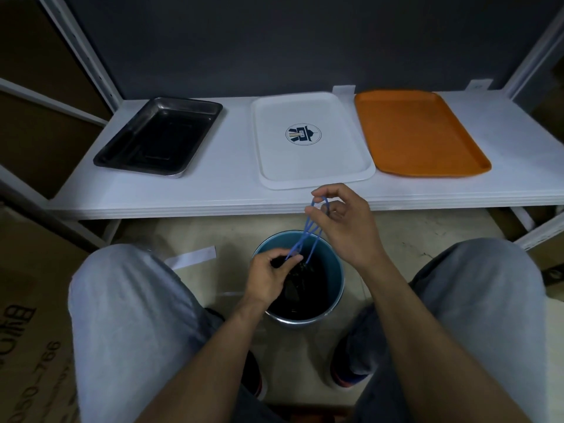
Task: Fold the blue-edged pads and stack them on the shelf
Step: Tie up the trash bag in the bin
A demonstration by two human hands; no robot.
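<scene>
Two knees in grey trousers (128, 300) are framing the near view, and between the feet a round blue bucket with a metal rim (334, 264) is standing on the floor. It is holding a dark heap, too dim to make out. The left hand (268, 276) is hovering over the bucket's mouth, its grip pinching the lower end of a thin blue-edged pad (308, 233). The right hand (338, 221), higher and nearer the shelf, is pinching the upper loop of the blue edging between thumb and fingertips. The pad is hanging taut between both hands above the bucket, nearly edge-on, so only its edging is showing clearly. Holding both ends is probably meant to draw it free and straighten it for folding. Beyond, the white shelf (225, 184) is carrying a black metal tray (158, 138), a white plastic tray with a round emblem (305, 166) and an orange plastic tray (418, 132) side by side, none bearing a pad yet.
</scene>
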